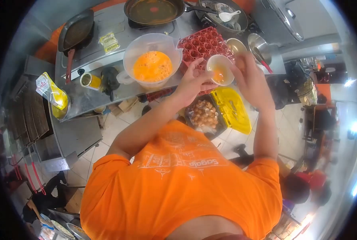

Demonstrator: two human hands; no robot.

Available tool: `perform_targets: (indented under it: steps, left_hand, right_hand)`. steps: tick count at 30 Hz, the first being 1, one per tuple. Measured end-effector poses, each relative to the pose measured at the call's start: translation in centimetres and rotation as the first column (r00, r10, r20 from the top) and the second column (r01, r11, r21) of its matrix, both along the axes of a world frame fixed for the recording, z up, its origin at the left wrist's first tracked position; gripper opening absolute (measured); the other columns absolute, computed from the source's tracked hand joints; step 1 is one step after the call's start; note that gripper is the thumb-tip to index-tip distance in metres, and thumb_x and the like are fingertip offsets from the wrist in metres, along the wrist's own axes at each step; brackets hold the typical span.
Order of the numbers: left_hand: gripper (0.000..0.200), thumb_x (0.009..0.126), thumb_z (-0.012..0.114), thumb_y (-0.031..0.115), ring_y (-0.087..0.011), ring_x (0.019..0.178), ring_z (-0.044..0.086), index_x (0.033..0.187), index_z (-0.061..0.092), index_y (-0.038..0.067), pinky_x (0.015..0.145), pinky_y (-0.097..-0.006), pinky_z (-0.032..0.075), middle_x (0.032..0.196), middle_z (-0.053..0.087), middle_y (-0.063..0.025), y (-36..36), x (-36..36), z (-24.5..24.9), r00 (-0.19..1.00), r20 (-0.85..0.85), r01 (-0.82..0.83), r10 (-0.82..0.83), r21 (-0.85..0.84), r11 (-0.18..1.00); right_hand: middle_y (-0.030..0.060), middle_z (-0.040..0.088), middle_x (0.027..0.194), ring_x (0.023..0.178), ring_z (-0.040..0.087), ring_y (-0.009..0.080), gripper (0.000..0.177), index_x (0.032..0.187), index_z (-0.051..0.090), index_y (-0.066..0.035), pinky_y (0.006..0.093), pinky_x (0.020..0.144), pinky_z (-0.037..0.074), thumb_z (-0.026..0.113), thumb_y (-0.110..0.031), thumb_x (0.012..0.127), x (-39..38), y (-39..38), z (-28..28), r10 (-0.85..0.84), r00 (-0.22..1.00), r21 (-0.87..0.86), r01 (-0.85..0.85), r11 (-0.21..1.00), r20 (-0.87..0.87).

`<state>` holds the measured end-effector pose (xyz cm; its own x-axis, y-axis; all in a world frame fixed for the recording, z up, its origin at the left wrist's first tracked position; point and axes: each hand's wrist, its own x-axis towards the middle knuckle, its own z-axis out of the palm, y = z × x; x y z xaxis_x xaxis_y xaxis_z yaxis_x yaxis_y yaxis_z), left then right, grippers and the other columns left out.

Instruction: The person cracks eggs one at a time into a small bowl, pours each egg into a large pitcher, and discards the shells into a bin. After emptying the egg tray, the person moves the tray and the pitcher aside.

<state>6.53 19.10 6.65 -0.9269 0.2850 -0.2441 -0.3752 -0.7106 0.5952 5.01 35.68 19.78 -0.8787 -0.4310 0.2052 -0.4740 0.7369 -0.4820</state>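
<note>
A small white bowl [222, 61] with raw egg in it is between my two hands, beside a red egg tray. My left hand [193, 83] grips the bowl's left side, its thumb at the rim and other fingers spread around. At the right rim, my right hand [252, 80] has bent fingers and a thumb close to the bowl; what lies between them is hard to make out. Left of the bowl stands a large translucent pitcher [132, 60] holding beaten orange egg. Behind the bowl lies the red egg tray [202, 44] with many hollow cups.
Below the counter, a bin with a yellow lid [232, 110] holds many eggshells [203, 115]. A frying pan [154, 11] and a grill pan [76, 32] sit at the back. Metal bowls [258, 44] stand right; an open can [90, 81] and yellow pouch [52, 91] stand left.
</note>
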Motion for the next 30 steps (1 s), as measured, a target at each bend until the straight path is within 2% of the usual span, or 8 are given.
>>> perform_targets:
  steps: [4, 9, 11, 12, 14, 18, 26, 30]
  left_hand:
    - [0.057, 0.095, 0.062, 0.008, -0.0273, 0.117, 0.061, 0.144, 0.034, 0.005, 0.099, -0.0479, 0.056, 0.129, 0.055, -0.0131, -1.7, -0.9, 0.0, 0.997, -0.012, -0.073, 0.074, 0.069, 0.995]
    - [0.058, 0.093, 0.063, 0.008, -0.0282, 0.119, 0.061, 0.144, 0.036, 0.005, 0.099, -0.0453, 0.056, 0.133, 0.055, -0.0139, -7.5, -0.5, 1.9, 0.951, -0.058, -0.308, 0.303, -0.090, 0.947]
    - [0.064, 0.091, 0.066, 0.008, -0.0271, 0.118, 0.061, 0.146, 0.034, 0.006, 0.098, -0.0418, 0.056, 0.130, 0.055, -0.0140, -10.5, -0.2, 1.9, 0.913, -0.137, -0.408, 0.384, -0.318, 0.856]
    - [0.069, 0.089, 0.068, 0.007, -0.0263, 0.116, 0.061, 0.148, 0.032, 0.007, 0.097, -0.0399, 0.056, 0.126, 0.055, -0.0133, -11.8, -0.1, 1.5, 0.891, -0.196, -0.453, 0.409, -0.415, 0.789]
    - [0.075, 0.086, 0.072, 0.007, -0.0252, 0.113, 0.061, 0.149, 0.031, 0.008, 0.096, -0.0384, 0.055, 0.122, 0.053, -0.0117, -14.1, 0.1, 0.4, 0.872, -0.276, -0.484, 0.404, -0.603, 0.633]
    - [0.087, 0.078, 0.079, 0.004, -0.0227, 0.108, 0.059, 0.151, 0.032, 0.012, 0.094, -0.0356, 0.055, 0.112, 0.048, -0.0087, -14.7, 0.8, -0.6, 0.807, -0.486, -0.575, 0.336, -0.777, 0.257]
    - [0.089, 0.075, 0.079, -0.001, -0.0226, 0.111, 0.056, 0.151, 0.033, 0.007, 0.097, -0.0374, 0.055, 0.115, 0.047, -0.0119, -14.3, 2.3, 0.5, 0.777, -0.558, -0.615, 0.292, -0.771, 0.166]
    - [0.093, 0.074, 0.080, -0.001, -0.0228, 0.111, 0.054, 0.152, 0.030, 0.007, 0.096, -0.0372, 0.056, 0.114, 0.047, -0.0106, -15.3, 2.5, -0.4, 0.756, -0.522, -0.644, 0.395, -0.700, 0.309]
  right_hand:
    - [0.0113, 0.063, 0.092, 0.087, 0.064, 0.0182, 0.026, 0.120, 0.048, -0.003, 0.0304, 0.074, 0.049, 0.060, -0.007, 0.097, 1.9, 5.1, -7.5, -0.154, 0.970, -0.148, 0.183, 0.972, 0.187]
    - [0.0099, 0.065, 0.095, 0.086, 0.063, 0.0193, 0.035, 0.119, 0.052, -0.003, 0.0336, 0.079, 0.050, 0.067, -0.021, 0.093, 4.8, 14.0, -27.0, -0.177, 0.789, -0.066, 0.265, 0.962, 0.588]
    - [0.0143, 0.068, 0.099, 0.091, 0.066, 0.0289, 0.045, 0.120, 0.054, -0.001, 0.0405, 0.080, 0.051, 0.071, -0.027, 0.089, 6.3, 17.1, -33.7, -0.213, 0.956, 0.616, 0.291, 0.732, -0.199]
    - [0.0143, 0.068, 0.099, 0.091, 0.066, 0.0289, 0.045, 0.120, 0.054, -0.001, 0.0405, 0.080, 0.051, 0.071, -0.027, 0.089, 5.0, 16.6, -31.9, -0.217, 0.955, 0.613, 0.297, 0.732, -0.203]
    - [0.0204, 0.067, 0.107, 0.104, 0.063, 0.0375, 0.054, 0.126, 0.052, -0.001, 0.0438, 0.085, 0.050, 0.074, -0.027, 0.085, -0.1, 14.1, -25.9, -0.505, 0.834, 0.186, 0.472, 0.862, 0.221]
    - [0.0218, 0.066, 0.108, 0.105, 0.061, 0.0410, 0.059, 0.132, 0.052, -0.004, 0.0474, 0.086, 0.050, 0.075, -0.022, 0.080, -8.6, 12.9, -24.8, -0.350, 0.899, -0.164, 0.316, 0.935, -0.263]
    - [0.0194, 0.068, 0.117, 0.092, 0.069, 0.0373, 0.061, 0.130, 0.059, -0.008, 0.0435, 0.085, 0.055, 0.074, -0.014, 0.071, -13.6, 13.4, -22.5, -0.333, 0.937, 0.149, 0.316, 0.937, 0.104]
    - [0.0125, 0.066, 0.115, 0.097, 0.067, 0.0175, 0.062, 0.138, 0.050, -0.004, 0.0288, 0.083, 0.055, 0.070, 0.003, 0.080, -9.9, 9.9, -19.2, -0.151, 0.896, -0.589, 0.394, 0.706, 0.418]
